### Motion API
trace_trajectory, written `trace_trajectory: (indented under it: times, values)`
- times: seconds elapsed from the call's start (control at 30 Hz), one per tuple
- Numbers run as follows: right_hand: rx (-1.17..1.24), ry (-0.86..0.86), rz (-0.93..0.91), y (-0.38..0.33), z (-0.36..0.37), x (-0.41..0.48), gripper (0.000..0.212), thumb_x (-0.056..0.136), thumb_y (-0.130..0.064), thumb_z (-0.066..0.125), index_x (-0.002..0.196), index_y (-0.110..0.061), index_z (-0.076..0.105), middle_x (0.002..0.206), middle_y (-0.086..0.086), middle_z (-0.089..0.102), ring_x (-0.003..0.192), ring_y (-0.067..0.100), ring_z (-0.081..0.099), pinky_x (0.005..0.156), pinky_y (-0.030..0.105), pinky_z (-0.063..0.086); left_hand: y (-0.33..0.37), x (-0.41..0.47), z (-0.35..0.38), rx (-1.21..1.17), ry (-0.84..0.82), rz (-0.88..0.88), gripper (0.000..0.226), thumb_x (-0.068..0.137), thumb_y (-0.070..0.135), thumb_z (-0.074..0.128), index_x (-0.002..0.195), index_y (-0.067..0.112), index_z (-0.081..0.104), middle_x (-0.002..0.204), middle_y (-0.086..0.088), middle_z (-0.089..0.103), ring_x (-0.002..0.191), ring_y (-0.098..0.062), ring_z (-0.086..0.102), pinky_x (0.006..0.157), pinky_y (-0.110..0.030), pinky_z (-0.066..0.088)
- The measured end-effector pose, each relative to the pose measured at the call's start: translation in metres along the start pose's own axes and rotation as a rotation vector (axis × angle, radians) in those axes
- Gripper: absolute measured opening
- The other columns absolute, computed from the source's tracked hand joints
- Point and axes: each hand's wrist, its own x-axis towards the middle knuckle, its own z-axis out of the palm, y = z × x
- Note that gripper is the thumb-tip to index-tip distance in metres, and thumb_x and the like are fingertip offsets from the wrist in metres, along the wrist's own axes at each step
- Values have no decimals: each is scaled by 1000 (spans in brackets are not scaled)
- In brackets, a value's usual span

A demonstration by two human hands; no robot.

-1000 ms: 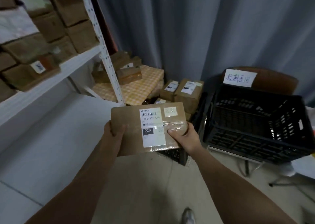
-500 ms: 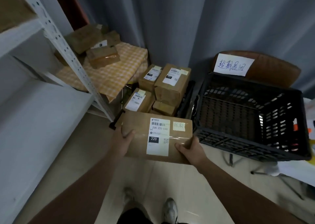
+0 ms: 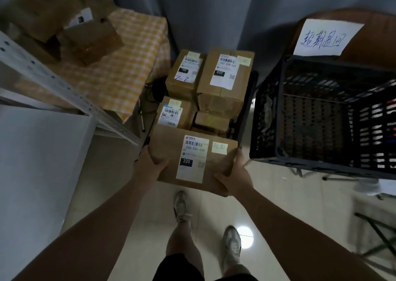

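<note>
Beside the shelf rack on my left, my left hand gripped the parcel by its left edge, thumb pressed on top. The parcel hung level between both hands, above the floor and just in front of the pile of labelled boxes. My right hand clasped its near right corner. I judged the carrying nearly done. Setting it down remained, on that pile or in the black crate to the right.

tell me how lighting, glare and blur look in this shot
Head view: dim, with a round glare spot on the floor tiles; the cardboard boxes on the checked cloth, upper left, are blurred; the label on the held parcel is readable; the shelf upright slants from wide-angle distortion.
</note>
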Motion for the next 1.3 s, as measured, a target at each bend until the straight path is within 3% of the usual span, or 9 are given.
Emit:
trace_trajectory:
  times: [0.2,0.3,0.5,0.67,1.0,1.1,1.17,1.23,1.3]
  values:
    - [-35,77,49,-17,54,28,104,80,-19,72,150,-40,-2,133,10,52,111,29,58,82,35,48,-18,60,-18,158,-36,72,90,78,20,77,148,10,22,144,-17,39,128,-34,43,103,-49,40]
    - [-60,108,25,-14,62,29,107,78,-22,74,148,-44,-4,134,13,48,114,31,55,88,37,48,-26,70,-22,244,-102,99,99,80,26,75,152,17,8,146,-18,30,129,-36,40,103,-48,39]
    - [-121,77,21,-12,54,21,103,79,-33,73,149,-43,-2,131,13,50,110,30,57,80,33,46,-36,57,-30,311,-148,125,104,82,31,72,151,30,-5,138,-22,36,120,-39,47,98,-46,41]
    - [-131,91,-13,-16,55,16,104,78,-30,75,150,-39,1,138,11,41,122,30,49,97,45,48,-35,51,-27,327,-152,79,110,80,29,74,150,30,-10,139,-21,35,120,-39,48,96,-47,42]
    - [-34,299,-115,-19,47,25,83,81,-32,72,146,-37,21,136,5,38,119,26,48,91,38,48,-16,60,-18,244,-29,266,88,83,38,69,151,26,14,140,-14,38,125,-31,43,101,-47,42]
    - [88,310,-123,-18,35,33,80,81,-22,70,146,-35,25,140,1,42,124,22,44,98,39,46,-16,65,-12,-20,-78,76,73,86,53,60,144,22,27,140,-9,44,124,-29,47,101,-48,43]
    - [119,288,-138,-20,25,42,79,83,-17,69,147,-31,25,143,0,43,127,19,44,97,31,43,-18,70,-9,-101,-146,-120,71,85,61,55,141,22,37,137,-9,47,120,-30,51,99,-47,46]
    - [66,255,-156,-23,17,52,80,83,-13,68,148,-27,25,145,1,41,128,20,43,97,28,39,-20,76,-6,-132,-131,-181,68,84,55,60,138,17,43,135,-11,48,118,-29,52,97,-43,46]
    - [49,222,-158,-30,13,63,80,83,-13,68,149,-27,24,145,1,40,129,22,43,103,36,42,-18,81,-3,-197,-102,-174,66,86,45,64,140,14,41,136,-9,50,119,-28,52,96,-39,45]
